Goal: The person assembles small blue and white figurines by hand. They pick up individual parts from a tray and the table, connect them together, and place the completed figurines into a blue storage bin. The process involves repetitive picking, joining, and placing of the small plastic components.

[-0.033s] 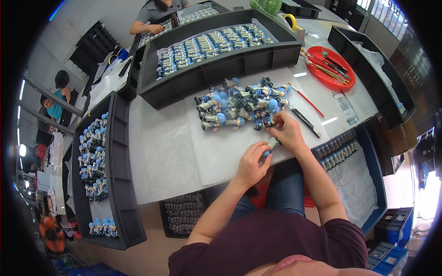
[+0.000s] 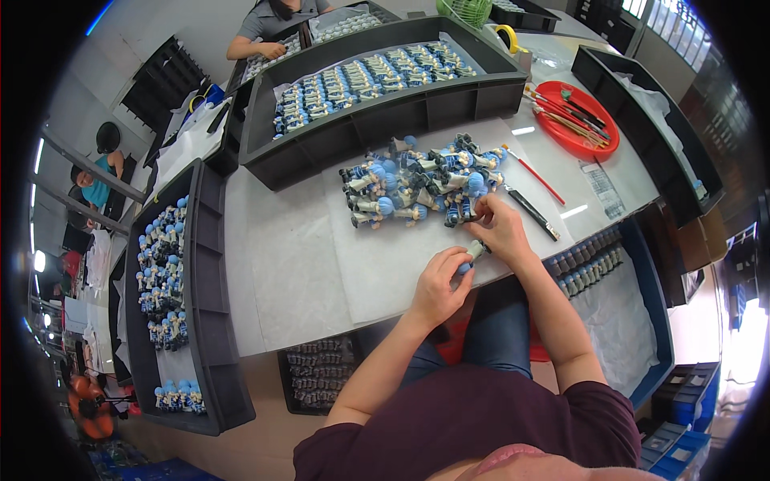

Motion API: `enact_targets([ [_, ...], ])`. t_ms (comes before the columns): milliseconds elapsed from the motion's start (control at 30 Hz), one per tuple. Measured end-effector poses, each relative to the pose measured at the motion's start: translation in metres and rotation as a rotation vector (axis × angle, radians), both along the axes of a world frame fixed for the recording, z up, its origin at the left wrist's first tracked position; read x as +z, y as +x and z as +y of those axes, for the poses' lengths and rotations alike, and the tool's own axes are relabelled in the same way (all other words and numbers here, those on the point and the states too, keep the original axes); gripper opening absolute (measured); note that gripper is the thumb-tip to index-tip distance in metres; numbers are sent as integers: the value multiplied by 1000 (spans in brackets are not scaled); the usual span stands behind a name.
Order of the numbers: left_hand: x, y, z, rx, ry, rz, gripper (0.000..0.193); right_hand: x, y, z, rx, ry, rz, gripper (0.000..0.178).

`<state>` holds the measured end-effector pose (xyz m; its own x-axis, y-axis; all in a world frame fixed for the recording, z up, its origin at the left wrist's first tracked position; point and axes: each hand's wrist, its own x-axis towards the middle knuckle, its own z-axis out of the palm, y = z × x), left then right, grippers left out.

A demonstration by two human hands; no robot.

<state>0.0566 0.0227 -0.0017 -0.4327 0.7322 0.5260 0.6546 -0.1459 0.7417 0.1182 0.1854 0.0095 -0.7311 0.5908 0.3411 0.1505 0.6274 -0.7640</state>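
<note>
Fingers closed around small figurine.

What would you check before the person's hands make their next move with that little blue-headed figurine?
1. Left hand grips the figurine: ok.
2. Right hand touches the figurine: ok; how firmly, cannot tell.
3. Pile of figurines lies within reach on the white sheet: ok.
4. Black-handled brush lies beside the right hand: ok.
5. Red tray of brushes is apart from the hands: ok.
6. Paint on the figurine dry: cannot tell.
</note>
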Motion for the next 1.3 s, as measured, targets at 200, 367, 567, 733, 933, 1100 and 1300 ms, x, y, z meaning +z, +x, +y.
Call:
enact_targets([
  [200, -1, 0, -1, 6, -5, 4, 21, 15, 3, 6, 128, -10, -99, 28],
  [367, -2, -1, -2, -2, -13, -12, 20, 32, 13, 13, 228, 90, -212, 27],
  [567, -2, -1, -1, -3, 2, -4, 21, 42, 33, 19, 258, 192, -338, 31],
  [733, 0, 1, 2, 7, 0, 19, 20, 43, 37, 22, 313, 168, -387, 30],
  [933, -2, 2, 1, -2, -16, 1, 22, 45, 39, 28, 309, 87, -391, 23],
  [1100, -1, 3, 5, -6, -4, 19, 21, 36, 21, 44, 305, -133, -311, 16],
  [1300, -2, 1, 2, 7, -1, 30, 21, 38, 14, 46, 365, -92, -318, 16],
])
